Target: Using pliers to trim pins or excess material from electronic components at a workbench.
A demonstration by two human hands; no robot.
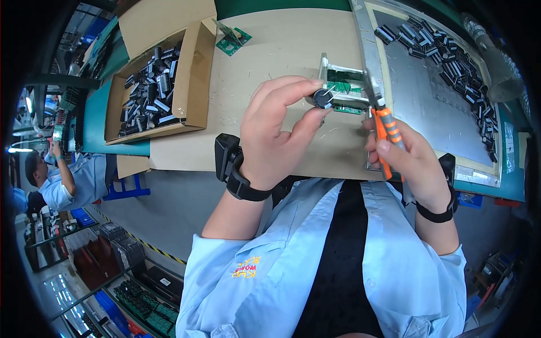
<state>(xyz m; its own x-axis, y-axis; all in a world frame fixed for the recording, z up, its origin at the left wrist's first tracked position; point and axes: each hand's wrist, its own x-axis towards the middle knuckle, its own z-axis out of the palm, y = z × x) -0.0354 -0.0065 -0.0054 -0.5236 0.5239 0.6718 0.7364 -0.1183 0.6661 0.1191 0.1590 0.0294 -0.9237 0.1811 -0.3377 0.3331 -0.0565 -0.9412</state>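
My left hand (276,127) pinches a black cylindrical capacitor (322,99) between thumb and fingers, its thin metal leads pointing up and to the right. In my right hand (416,160) is a pair of pliers (385,128) with orange and grey handles. Their metal jaws point away from me, to the right of the capacitor and apart from it; how far they are opened I cannot tell. Just beyond my left fingertips stands a small clear-walled frame (323,66) with green circuit boards (346,88) in it, partly hidden by the hand and pliers.
A cardboard box (197,84) of capacitors stands at left, and a metal tray (451,135) with many more lies at right. A green circuit board (233,43) sits at the back. Short wire bits are scattered on the cardboard sheet (282,39). Another person (70,177) works far left.
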